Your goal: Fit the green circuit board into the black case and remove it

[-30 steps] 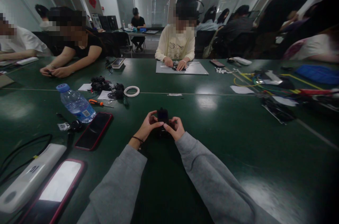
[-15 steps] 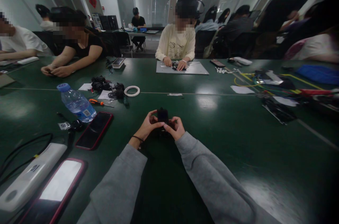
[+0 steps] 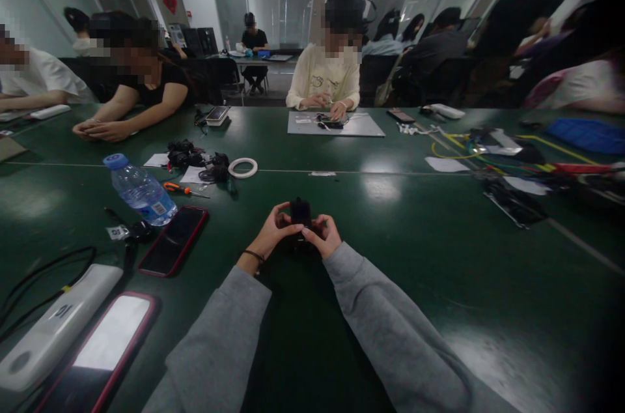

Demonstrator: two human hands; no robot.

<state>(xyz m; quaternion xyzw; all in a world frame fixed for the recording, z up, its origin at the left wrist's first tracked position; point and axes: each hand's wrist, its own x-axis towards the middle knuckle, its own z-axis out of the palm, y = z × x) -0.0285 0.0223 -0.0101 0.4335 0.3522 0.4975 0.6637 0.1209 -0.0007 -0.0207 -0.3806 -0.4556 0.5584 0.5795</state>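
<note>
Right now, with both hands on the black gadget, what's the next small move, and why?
I'd probably ease the right hand slightly aside: the thumbs cover part of the black gadget, hiding some of its lower front, while the left hand grips the other side and could likely support it.

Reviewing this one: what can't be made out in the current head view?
Head view, black device: sides partly hidden by the left hand and right hand.
Head view, lit phone: near end cut off by the bottom edge.
Head view, bottle label: lettering too small to read.
</note>
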